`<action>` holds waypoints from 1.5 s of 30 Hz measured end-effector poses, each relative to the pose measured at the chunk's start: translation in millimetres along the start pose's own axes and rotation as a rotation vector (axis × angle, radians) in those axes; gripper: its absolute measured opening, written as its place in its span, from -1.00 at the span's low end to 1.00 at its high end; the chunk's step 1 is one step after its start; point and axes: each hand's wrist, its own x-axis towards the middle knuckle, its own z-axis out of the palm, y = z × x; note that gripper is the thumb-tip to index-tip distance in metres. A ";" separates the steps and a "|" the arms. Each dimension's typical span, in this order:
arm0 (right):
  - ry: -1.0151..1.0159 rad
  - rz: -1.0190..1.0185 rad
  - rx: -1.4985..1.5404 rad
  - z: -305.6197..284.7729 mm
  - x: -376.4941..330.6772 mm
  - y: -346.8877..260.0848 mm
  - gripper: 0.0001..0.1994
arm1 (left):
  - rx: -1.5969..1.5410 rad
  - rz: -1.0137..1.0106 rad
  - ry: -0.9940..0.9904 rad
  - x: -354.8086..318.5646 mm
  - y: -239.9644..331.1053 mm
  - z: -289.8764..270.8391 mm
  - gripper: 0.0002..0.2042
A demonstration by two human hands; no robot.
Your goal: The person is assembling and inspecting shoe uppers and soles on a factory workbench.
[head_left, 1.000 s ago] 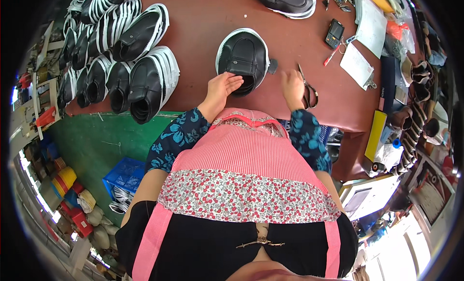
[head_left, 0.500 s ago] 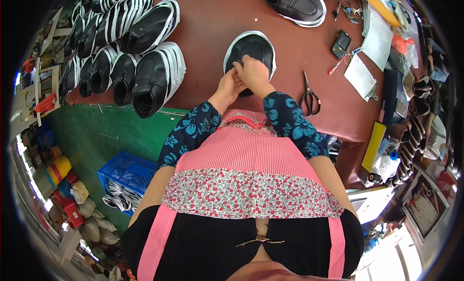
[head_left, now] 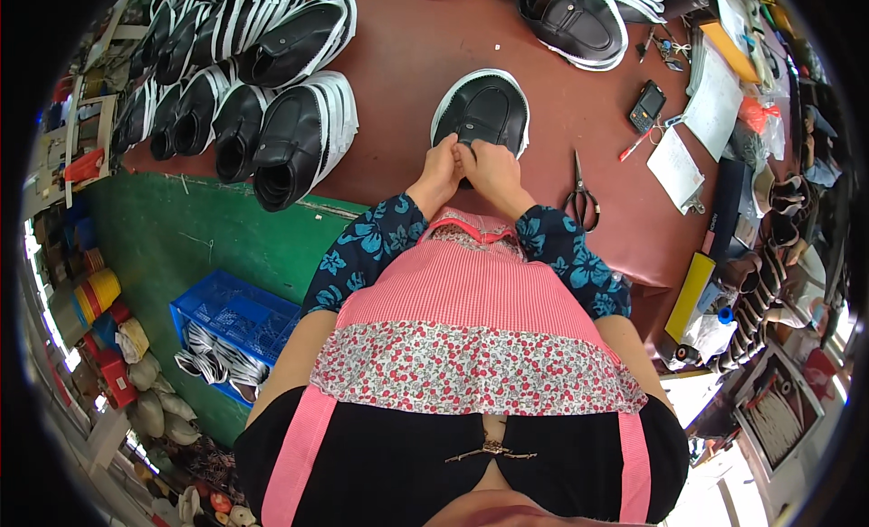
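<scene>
A black loafer-style shoe upper (head_left: pixel 480 109) with a white border lies on the reddish-brown table in front of me, toe pointing away. At its near end, my left hand (head_left: pixel 438 172) is closed with the fingertips pinched on the upper's edge. My right hand (head_left: pixel 495 172) is closed right beside it, its fingers bent over the same part, thumbs close together. My hands hide the upper's near end, and the exact spot between the fingertips cannot be made out. Black-handled scissors (head_left: pixel 581 196) lie to the right of my right hand, points away from me.
Nested stacks of black uppers (head_left: pixel 294 151) with white borders fill the table's left side; more uppers (head_left: pixel 579 24) lie at the far right. A handheld device (head_left: pixel 646 107), a red pen (head_left: pixel 631 148) and papers (head_left: pixel 674 158) are on the right. A blue crate (head_left: pixel 237 311) stands below left.
My hands have drawn slightly nearer, from over the upper's middle to its near end, uncovering its strap and toe. The right hand has come down beside the left. The view has shifted slightly.
</scene>
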 end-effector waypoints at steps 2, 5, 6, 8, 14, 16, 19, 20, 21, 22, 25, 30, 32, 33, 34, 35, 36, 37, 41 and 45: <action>0.086 0.054 0.049 -8.3 13.6 -4.0 -0.51 | 0.033 -0.031 0.027 -14.8 12.7 28.4 -0.63; 0.128 -0.005 -0.009 6.0 17.5 7.2 -0.56 | 0.066 -0.042 0.013 -16.3 9.9 24.0 -0.67; 0.110 -0.057 -0.047 9.2 12.6 2.3 -0.57 | 0.089 -0.039 -0.005 -6.6 6.0 -6.5 -0.67; 0.046 -0.066 0.025 5.8 -6.6 8.0 -0.60 | 0.107 -0.009 0.103 3.1 8.1 -11.8 -0.64; 0.212 0.291 0.516 -7.0 -26.2 91.2 -0.59 | -0.114 0.032 0.099 -42.6 54.3 8.9 -0.53; 0.220 0.373 0.566 -10.1 -17.4 115.4 -0.57 | -0.174 0.084 0.145 -41.3 49.1 2.0 -0.48; 0.204 0.471 1.064 17.8 0.6 141.6 -0.57 | 0.411 0.080 0.279 -41.1 40.5 -2.7 -0.47; 0.203 0.471 1.069 19.8 4.2 143.2 -0.57 | 0.730 0.230 0.190 -39.5 31.8 -10.5 -0.57; 0.203 0.535 1.086 18.4 9.0 141.2 -0.59 | 1.047 0.375 0.090 -42.2 28.9 -7.3 -0.65; 0.200 0.599 1.102 16.3 11.9 138.0 -0.62 | 0.978 0.239 0.068 -46.0 33.4 -8.3 -0.72; 0.192 0.654 1.126 15.5 14.8 140.3 -0.67 | 0.525 0.228 0.029 -59.8 66.7 -8.4 -0.79; 0.199 0.608 1.123 27.4 6.9 146.6 -0.69 | 0.109 0.081 -0.029 -80.5 115.2 -41.9 -0.66; 0.186 0.528 1.050 29.0 4.3 148.8 -0.63 | 0.134 -0.026 -0.022 -74.2 113.4 -60.1 -0.57; 0.197 0.502 1.058 27.7 0.7 141.9 -0.59 | 0.148 -0.123 -0.138 -71.2 113.1 -51.9 -0.54; 0.201 0.515 1.060 26.7 0.3 135.7 -0.59 | 0.163 -0.226 -0.258 -70.4 112.0 -31.5 -0.52; 0.164 0.505 1.000 26.5 0.5 128.5 -0.56 | 0.170 -0.219 -0.246 -70.5 103.6 -0.7 -0.51; 0.126 0.490 0.940 22.9 1.1 118.4 -0.54 | 0.242 -0.213 -0.242 -63.2 90.1 8.6 -0.52; 0.096 0.479 0.884 14.5 3.7 102.5 -0.52 | 0.312 -0.205 -0.239 -51.0 76.7 15.4 -0.54; 0.136 0.571 0.700 24.9 13.4 99.2 -0.45 | 0.602 0.093 -0.012 3.9 27.8 41.7 -0.76; 0.111 0.522 0.546 44.1 -20.4 106.3 -0.49 | 0.623 0.062 -0.020 12.9 21.5 58.6 -0.79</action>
